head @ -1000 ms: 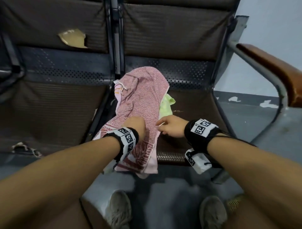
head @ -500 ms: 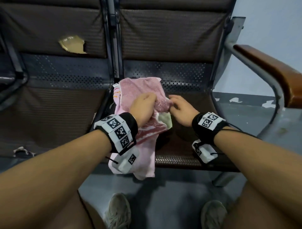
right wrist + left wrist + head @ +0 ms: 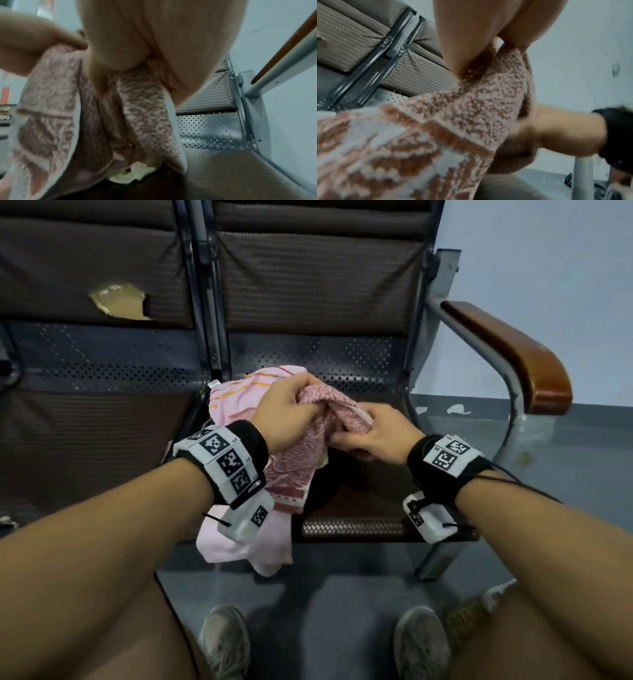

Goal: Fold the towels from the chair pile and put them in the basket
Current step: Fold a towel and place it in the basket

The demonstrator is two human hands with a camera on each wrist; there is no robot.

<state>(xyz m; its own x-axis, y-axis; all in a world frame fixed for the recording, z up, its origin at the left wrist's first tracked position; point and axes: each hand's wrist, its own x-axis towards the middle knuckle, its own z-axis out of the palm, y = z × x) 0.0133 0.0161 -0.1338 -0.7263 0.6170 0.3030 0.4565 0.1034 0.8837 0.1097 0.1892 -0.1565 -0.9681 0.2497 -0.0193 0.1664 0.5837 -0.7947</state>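
Our left hand (image 3: pixel 286 412) curls its fingers round the top of the speckled pink-and-brown terry towel (image 3: pixel 301 460), and our right hand (image 3: pixel 373 436) pinches the same bunched edge just beside it, the two hands nearly touching. A second ago both hands lay low near the seat's front edge with the towel spread flat; now they are raised toward the backrest and the towel hangs gathered beneath them, its patterned border dangling by our left wrist. Under it lies a pale pink cloth with orange stripes (image 3: pixel 233 402), draped over the front of the brown woven seat (image 3: pixel 370 494) of the metal-framed chair (image 3: pixel 424 302). A scrap of pale yellow-green cloth (image 3: pixel 130 175) peeks out below the towel. A brown wooden armrest (image 3: pixel 513 350) stands to the right, against a pale wall (image 3: pixel 548 251) and grey floor (image 3: pixel 342 594).
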